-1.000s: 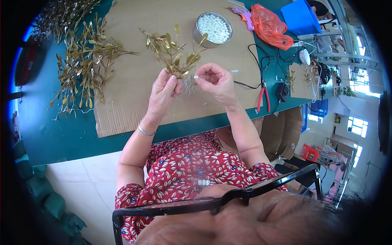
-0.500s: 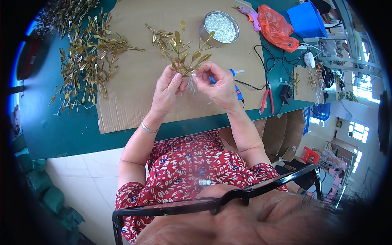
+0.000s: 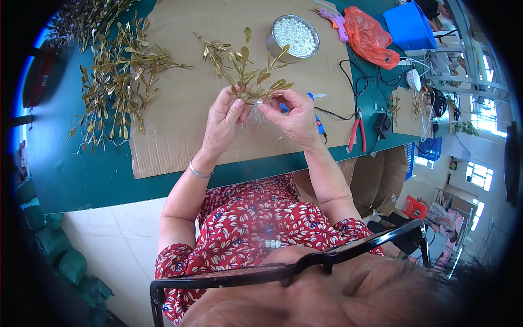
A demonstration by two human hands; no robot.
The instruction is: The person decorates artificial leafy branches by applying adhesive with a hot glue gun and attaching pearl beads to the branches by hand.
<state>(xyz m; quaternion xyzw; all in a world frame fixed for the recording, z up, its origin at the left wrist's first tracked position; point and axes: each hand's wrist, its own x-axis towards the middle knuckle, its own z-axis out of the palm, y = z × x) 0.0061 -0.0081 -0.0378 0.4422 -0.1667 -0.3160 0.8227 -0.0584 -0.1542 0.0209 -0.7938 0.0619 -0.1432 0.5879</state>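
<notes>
Between my two hands, above the cardboard, is a gold artificial leaf sprig point(image 3: 251, 82) with several upright branches. My left hand point(image 3: 222, 117) pinches its lower stem between thumb and fingertips. On the other side, the closed thumb and fingers of my right hand point(image 3: 292, 117) grip the sprig's right part, with a small pale bead at the thumb tip. Wispy clear strands point(image 3: 257, 116) hang below the sprig between the hands. Just past my right hand lies a blue glue gun point(image 3: 319, 124), partly hidden. Another gold sprig point(image 3: 214, 53) rests on the cardboard beyond.
A round tin of white pearl beads point(image 3: 295, 36) stands at the far side of the cardboard point(image 3: 174, 141). Gold sprigs point(image 3: 117, 82) pile up at left. Right are a purple glue gun point(image 3: 338, 24), red bag point(image 3: 370, 38), blue bin point(image 3: 409, 26), red-handled pliers point(image 3: 357, 133) and cables.
The sprig has tilted slightly to the right, and its right branch now reaches over my right fingers. My right fingers have shifted a little; the left hand stays nearly in place.
</notes>
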